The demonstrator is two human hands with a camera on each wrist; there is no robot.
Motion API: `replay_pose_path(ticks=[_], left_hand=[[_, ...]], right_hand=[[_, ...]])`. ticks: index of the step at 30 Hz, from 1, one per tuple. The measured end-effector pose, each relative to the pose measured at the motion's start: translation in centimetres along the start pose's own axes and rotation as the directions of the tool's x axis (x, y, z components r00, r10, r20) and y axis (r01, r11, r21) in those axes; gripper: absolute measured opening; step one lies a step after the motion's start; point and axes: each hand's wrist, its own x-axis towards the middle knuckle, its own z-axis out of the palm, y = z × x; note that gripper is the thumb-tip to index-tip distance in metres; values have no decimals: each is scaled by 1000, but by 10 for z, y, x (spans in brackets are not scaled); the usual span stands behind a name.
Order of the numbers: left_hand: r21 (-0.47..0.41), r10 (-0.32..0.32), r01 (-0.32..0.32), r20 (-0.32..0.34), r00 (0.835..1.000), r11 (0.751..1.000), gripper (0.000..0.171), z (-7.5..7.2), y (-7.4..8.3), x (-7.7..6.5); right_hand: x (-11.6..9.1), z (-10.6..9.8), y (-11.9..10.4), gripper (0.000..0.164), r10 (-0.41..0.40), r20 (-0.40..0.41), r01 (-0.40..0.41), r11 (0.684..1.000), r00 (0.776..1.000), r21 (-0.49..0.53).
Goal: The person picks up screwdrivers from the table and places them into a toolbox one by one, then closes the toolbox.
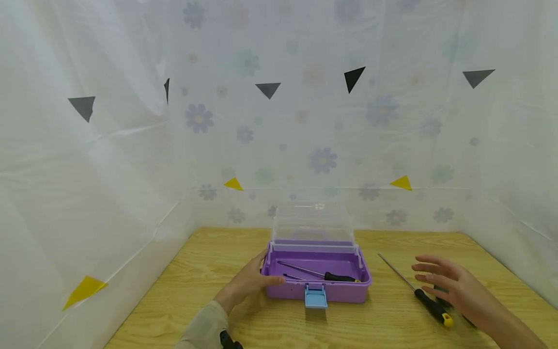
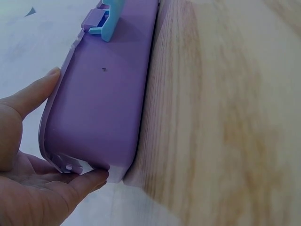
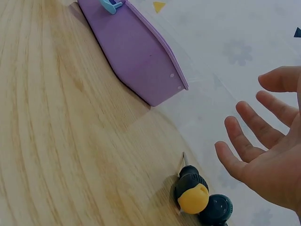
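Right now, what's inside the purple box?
A black-handled screwdriver and another thin metal shaft. The purple box covers the rest of that shaft with its front wall.

The right fingers (image 1: 437, 279) partly hide a dark handle (image 1: 443, 303).

A yellowish-brown wood-grain table (image 1: 174, 291) carries a purple rectangular plastic box (image 1: 342, 293), roughly midway between its left and right edges. Toward the right edge lie a long-shafted, black-and-yellow-handled screwdriver (image 1: 429, 304) and, just beside it, a dark round-ended handle (image 3: 217, 208), partly hidden.
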Motion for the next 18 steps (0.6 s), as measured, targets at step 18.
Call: replay_pose_path(ticks=[18], left_hand=[[-34,-11,12,11,1000,999,114,1,-2,0]], right_hand=[[-14,-8,13,45,91,-28,-92,995,995,-49]])
